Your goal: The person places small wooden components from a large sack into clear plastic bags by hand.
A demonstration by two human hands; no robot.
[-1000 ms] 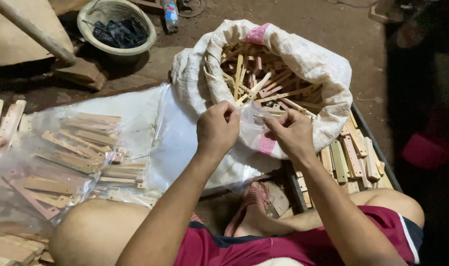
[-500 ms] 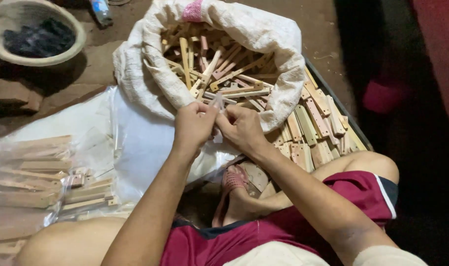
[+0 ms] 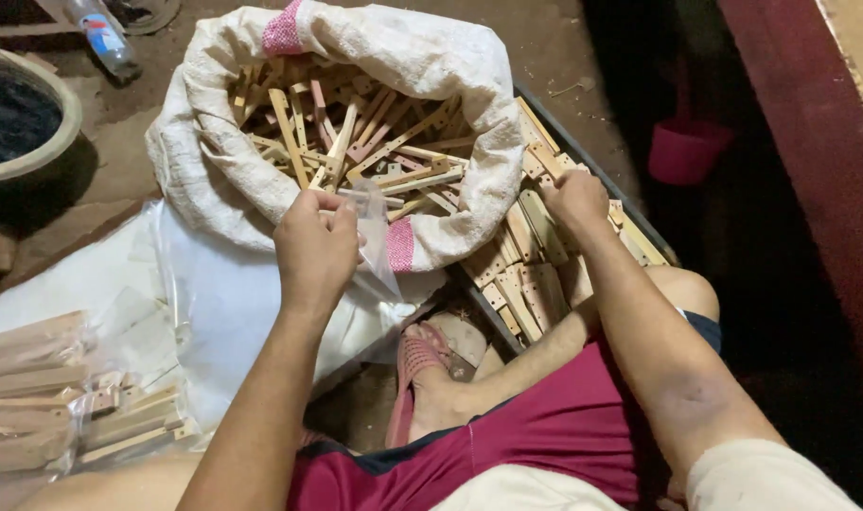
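Observation:
My left hand (image 3: 315, 248) holds a small clear plastic bag (image 3: 373, 232) by its mouth, just in front of a white woven sack (image 3: 422, 104). The sack is rolled open and full of thin flat wooden sticks (image 3: 375, 151). My right hand (image 3: 572, 201) is out to the right, fingers down on a row of wooden sticks (image 3: 526, 255) lying in a dark tray (image 3: 592, 175) beside the sack. Whether it grips a stick is hidden by the fingers.
Packed clear bags of sticks (image 3: 44, 397) lie at lower left on white plastic sheeting (image 3: 223, 312). A round basin (image 3: 25, 123) with dark contents and a plastic bottle (image 3: 100, 38) sit at upper left. A pink container (image 3: 682, 151) stands at right. My legs and sandalled foot (image 3: 417, 369) are below.
My right hand has left the plastic bag and moved right onto the sticks in the tray. My left hand still holds the bag. The view has shifted right.

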